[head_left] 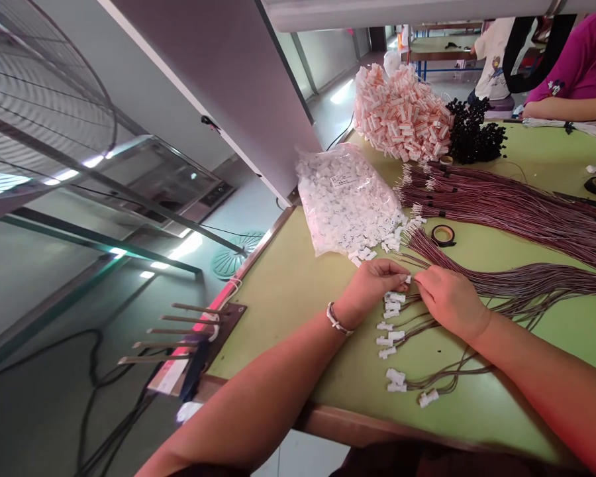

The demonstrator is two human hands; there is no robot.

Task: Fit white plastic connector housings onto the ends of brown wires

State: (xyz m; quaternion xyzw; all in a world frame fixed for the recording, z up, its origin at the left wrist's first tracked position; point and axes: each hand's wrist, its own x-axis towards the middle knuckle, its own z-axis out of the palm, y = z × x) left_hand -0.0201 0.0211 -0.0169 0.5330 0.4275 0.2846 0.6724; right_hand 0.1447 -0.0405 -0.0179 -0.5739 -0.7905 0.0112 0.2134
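Observation:
My left hand [381, 283] pinches a small white plastic connector [408, 279] between thumb and fingers. Close against it, my right hand [447, 298] is closed, with its fingertips at the connector's right side; a thin brown wire seems to be in them, mostly hidden by the fingers. Below both hands lie several brown wires with white connectors [395, 377] on their ends. A bundle of brown wires [477, 273] with bare ends runs to the right just beyond my right hand.
Behind my hands lies a clear bag of white connectors [347, 199], some spilled out. Farther back are a heap of pink-white connectors [402, 112], black parts [474, 132] and tied wire bundles [501, 205]. A tape roll [443, 234] and a pronged rack [198, 338] are on the table [273, 298]. A person [571, 66] sits opposite.

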